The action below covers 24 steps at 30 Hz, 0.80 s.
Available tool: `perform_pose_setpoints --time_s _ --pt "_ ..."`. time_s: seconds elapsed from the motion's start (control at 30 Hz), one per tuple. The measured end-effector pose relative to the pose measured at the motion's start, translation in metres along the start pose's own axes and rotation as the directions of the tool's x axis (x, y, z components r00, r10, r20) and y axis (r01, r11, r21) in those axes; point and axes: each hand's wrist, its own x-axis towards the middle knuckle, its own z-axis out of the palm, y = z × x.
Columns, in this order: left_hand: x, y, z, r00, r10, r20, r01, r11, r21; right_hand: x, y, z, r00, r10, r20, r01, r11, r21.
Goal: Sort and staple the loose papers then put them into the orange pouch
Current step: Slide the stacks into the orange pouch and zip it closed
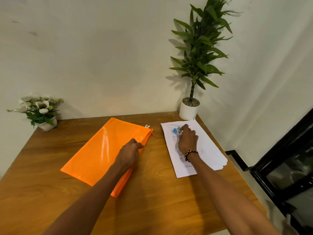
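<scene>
The orange pouch (105,150) lies flat and diagonal on the wooden surface (160,192); the left hand (130,154) rests on its right edge, fingers curled onto that edge. Well to its right sits the paper stack (208,150), its sheets slightly fanned. The right hand (187,139) rests on the stack, its grip closed around a small blue stapler (176,130) at the top.
</scene>
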Motion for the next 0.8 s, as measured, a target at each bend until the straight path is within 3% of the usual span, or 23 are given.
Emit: perform_pose_setpoints --time_s 0.13,0.23,0.4,0.67,0.8 --pt "0.007 0.0 0.001 0.997 -0.04 -0.066 0.036 0.998 -0.051 -0.042 -0.04 -0.008 0.987 -0.147 0.064 0.137 0.98 0.146" --pt "0.011 0.003 0.001 0.994 -0.039 -0.099 0.033 0.997 -0.067 -0.073 -0.063 -0.001 0.963 -0.217 0.161 0.206 0.975 0.083" --pt "0.012 0.013 0.001 0.993 -0.035 -0.113 0.024 0.995 -0.094 -0.092 -0.078 0.015 0.958 -0.195 0.211 0.2 0.98 -0.002" --pt "0.019 0.03 0.004 0.989 -0.011 -0.148 -0.007 0.993 -0.116 -0.071 -0.057 0.007 0.986 -0.159 0.045 0.157 0.986 0.05" --pt "0.022 0.041 0.008 0.989 -0.026 -0.148 0.008 0.993 -0.121 -0.048 -0.023 -0.006 0.998 -0.062 0.003 0.062 0.993 -0.101"
